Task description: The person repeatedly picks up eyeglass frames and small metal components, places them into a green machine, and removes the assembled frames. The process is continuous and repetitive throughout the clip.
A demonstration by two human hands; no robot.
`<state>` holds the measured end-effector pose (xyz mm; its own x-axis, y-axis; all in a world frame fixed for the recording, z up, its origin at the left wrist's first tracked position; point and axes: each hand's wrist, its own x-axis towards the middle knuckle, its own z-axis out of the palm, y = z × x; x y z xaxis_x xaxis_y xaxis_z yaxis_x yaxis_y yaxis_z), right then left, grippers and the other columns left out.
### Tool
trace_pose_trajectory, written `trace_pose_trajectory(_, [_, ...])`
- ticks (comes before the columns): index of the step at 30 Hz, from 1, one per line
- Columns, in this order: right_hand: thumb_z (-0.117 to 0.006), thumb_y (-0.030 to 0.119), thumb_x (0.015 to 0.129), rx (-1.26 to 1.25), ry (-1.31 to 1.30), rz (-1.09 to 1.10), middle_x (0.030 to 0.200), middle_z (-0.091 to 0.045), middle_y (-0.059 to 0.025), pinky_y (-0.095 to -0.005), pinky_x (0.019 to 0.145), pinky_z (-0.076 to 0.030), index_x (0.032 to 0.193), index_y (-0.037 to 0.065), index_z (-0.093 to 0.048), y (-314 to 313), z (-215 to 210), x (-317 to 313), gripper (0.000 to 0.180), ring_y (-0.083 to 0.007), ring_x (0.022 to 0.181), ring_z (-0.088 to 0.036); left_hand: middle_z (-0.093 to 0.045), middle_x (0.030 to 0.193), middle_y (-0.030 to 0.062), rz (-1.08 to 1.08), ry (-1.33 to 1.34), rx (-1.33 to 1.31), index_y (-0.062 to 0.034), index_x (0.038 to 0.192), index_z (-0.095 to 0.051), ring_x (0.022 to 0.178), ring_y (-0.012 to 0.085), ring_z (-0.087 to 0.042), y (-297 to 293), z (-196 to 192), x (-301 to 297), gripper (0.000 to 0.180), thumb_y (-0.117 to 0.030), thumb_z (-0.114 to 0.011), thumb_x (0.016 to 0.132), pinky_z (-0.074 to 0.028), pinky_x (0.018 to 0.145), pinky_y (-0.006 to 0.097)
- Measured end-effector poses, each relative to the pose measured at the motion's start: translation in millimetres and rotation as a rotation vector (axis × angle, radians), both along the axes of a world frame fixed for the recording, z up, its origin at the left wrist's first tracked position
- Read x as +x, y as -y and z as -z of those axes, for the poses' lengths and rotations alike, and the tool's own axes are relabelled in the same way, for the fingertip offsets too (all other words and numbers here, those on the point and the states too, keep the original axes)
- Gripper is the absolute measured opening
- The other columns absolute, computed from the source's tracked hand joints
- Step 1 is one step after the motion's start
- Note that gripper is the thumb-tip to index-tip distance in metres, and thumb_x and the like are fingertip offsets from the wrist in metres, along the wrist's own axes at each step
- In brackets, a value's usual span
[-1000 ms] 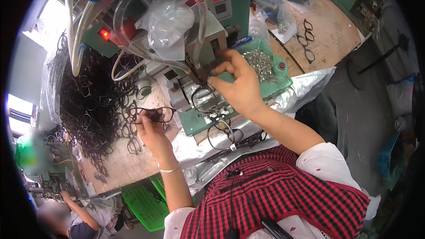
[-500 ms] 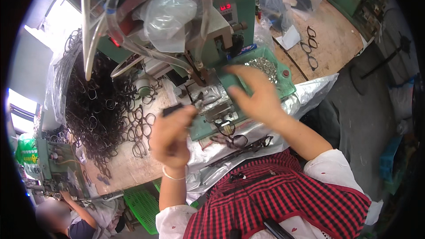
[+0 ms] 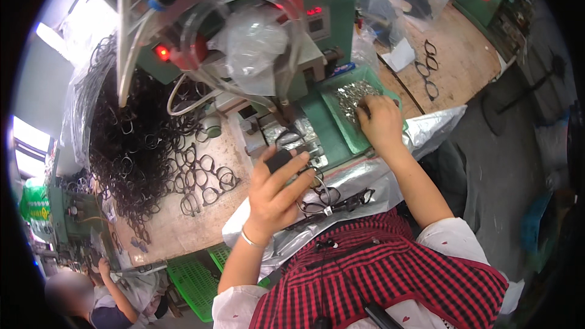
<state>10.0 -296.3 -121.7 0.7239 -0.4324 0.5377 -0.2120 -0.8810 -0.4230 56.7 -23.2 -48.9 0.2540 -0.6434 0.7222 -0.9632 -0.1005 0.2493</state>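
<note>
My left hand (image 3: 274, 195) is at the front of the green bench machine (image 3: 332, 125), fingers bent around a dark eyeglass frame (image 3: 288, 136) that is partly hidden by them. A black block-like piece (image 3: 279, 159) shows at its fingers; whether it is a finger cover or a held thing is unclear. More eyeglass frames (image 3: 359, 198) lie below this hand on silver foil. My right hand (image 3: 382, 123) reaches into a green tray (image 3: 355, 144), fingertips drawn together among small shiny metal parts (image 3: 352, 96). What they pinch is hidden.
A big heap of dark eyeglass frames (image 3: 134, 146) covers the left of the table (image 3: 164, 237). Clear hoses and a plastic bag (image 3: 253, 42) hang over the machine. Two frames (image 3: 428, 70) lie at the far right. Another person (image 3: 113, 292) works at lower left.
My right hand has moved right from the machine's middle into the tray of metal parts. My left hand has moved right and up to the machine's front edge.
</note>
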Motion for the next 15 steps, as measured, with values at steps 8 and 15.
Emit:
trace_pose_trajectory(8, [-0.068,0.010,0.083,-0.035,0.125,-0.038,0.096,-0.068,-0.0123,-0.0429,0.084,-0.048,0.093,0.006,-0.071,12.8,5.6,1.6,0.011,-0.0338,0.095,-0.061,-0.067,0.118,0.0145,-0.923,-0.164,-0.450,0.0048,0.118,-0.063,0.110,0.0229,-0.062,-115.4,-19.7,-18.4,0.021,-0.001,-0.053,0.099,-0.046,0.100,0.033])
trace_pose_trajectory(15, [-0.068,0.009,0.083,0.278,0.238,-0.091,0.094,-0.072,-0.0127,-0.0375,0.081,-0.052,0.094,0.005,-0.074,-5.4,-9.2,26.8,0.013,-0.0300,0.089,-0.068,-0.072,0.085,0.0174,-1.449,-0.479,0.582,-0.0083,0.091,-0.074,0.084,0.0384,-0.069,-160.8,76.1,68.9,0.038,-0.045,-0.071,0.084,-0.053,0.074,0.046])
